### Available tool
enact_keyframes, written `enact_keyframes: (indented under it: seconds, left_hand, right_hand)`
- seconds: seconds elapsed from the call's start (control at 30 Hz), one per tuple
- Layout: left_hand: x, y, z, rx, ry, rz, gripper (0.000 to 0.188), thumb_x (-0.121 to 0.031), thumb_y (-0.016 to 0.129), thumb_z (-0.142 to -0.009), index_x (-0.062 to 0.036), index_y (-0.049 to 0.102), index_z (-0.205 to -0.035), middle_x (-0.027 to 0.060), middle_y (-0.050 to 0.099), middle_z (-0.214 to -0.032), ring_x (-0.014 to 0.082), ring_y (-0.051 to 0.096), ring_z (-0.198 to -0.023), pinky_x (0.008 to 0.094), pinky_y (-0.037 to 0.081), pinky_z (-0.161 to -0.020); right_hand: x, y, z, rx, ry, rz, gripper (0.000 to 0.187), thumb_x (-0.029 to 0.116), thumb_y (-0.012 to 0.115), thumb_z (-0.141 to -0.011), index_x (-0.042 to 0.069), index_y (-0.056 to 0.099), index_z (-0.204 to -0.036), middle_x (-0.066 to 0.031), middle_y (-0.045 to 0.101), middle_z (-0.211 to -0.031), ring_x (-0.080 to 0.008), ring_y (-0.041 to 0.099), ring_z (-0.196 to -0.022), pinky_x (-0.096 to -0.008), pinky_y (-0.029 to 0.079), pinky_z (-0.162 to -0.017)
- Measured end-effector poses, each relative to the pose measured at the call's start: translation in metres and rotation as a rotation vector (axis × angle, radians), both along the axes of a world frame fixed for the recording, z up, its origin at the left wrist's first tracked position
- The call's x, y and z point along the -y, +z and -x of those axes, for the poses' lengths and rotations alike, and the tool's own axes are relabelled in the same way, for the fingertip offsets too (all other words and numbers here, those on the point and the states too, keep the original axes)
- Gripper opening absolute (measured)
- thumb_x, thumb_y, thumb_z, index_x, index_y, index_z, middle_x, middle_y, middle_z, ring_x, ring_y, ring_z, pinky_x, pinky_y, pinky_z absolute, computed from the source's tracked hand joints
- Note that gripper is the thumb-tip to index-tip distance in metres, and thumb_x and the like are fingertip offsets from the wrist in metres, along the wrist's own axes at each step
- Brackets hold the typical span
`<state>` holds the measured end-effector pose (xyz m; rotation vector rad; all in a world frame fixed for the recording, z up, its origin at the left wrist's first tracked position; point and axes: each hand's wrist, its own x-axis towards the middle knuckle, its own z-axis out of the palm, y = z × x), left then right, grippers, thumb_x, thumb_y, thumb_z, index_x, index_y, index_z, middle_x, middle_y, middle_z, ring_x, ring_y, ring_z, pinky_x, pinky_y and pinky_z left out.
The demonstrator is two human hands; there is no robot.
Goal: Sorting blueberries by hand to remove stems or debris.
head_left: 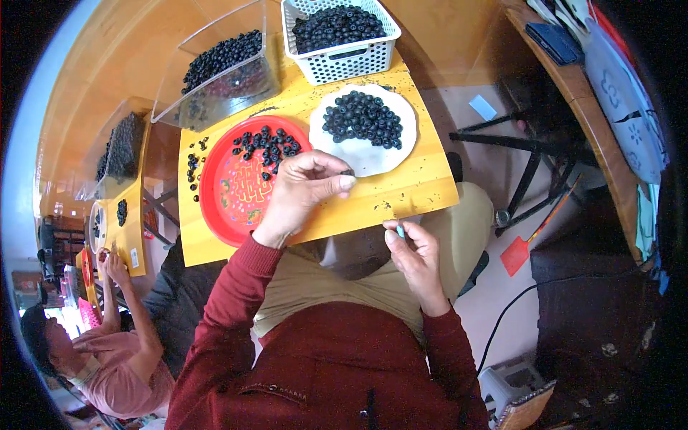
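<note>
In a pinch between thumb and forefinger, my left hand (304,192) has one dark round bead-like piece (347,173). It hovers over the table's near part, between a red round tray (217,204) and a white scalloped plate (373,165). My right hand (416,259), just past the table's front edge, is closed on a thin tool, of which a small teal part (400,231) shows. Its tip is too small to make out. Loose dark pieces (269,147) lie on the tray's far side; a heap of them (363,120) covers much of the plate.
A clear plastic bin (215,89) and a white perforated basket (344,63), both holding dark pieces, stand at the back of the yellow table (308,229). Dark crumbs speckle the tabletop. A co-worker (118,351) sits at the left. An orange-red swatter (514,256) is at the right.
</note>
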<state>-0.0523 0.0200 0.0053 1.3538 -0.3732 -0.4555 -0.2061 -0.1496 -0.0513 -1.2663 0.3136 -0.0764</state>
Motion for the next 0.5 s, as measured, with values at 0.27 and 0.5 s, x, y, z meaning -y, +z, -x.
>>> enact_keyframes:
  seconds: [0.27,0.5]
  left_hand:
    - [-0.028,-0.018,0.021,-0.374,-0.019,0.394,0.015,-0.003,0.069,-0.088,-0.0026,0.067,-0.103,0.0065,0.069,-0.093,0.0122,0.066,-0.077,0.0262,0.057,-0.07]
    - [-0.043,-0.021,0.033,-0.484,0.028,0.412,0.018,-0.003,0.065,-0.09,-0.0026,0.067,-0.108,0.0048,0.069,-0.097,0.0125,0.067,-0.087,0.029,0.059,-0.081]
  right_hand:
    - [-0.01,0.007,-0.006,-0.012,0.029,0.044,0.019,0.013,0.065,-0.093,-0.002,0.067,-0.105,0.0066,0.056,-0.074,-0.0006,0.045,-0.065,-0.0184,0.036,-0.055]
    - [-0.027,0.015,-0.011,-0.078,0.013,0.067,0.019,0.012,0.064,-0.093,-0.002,0.067,-0.104,0.0068,0.056,-0.075,-0.0005,0.046,-0.066,-0.018,0.036,-0.057]
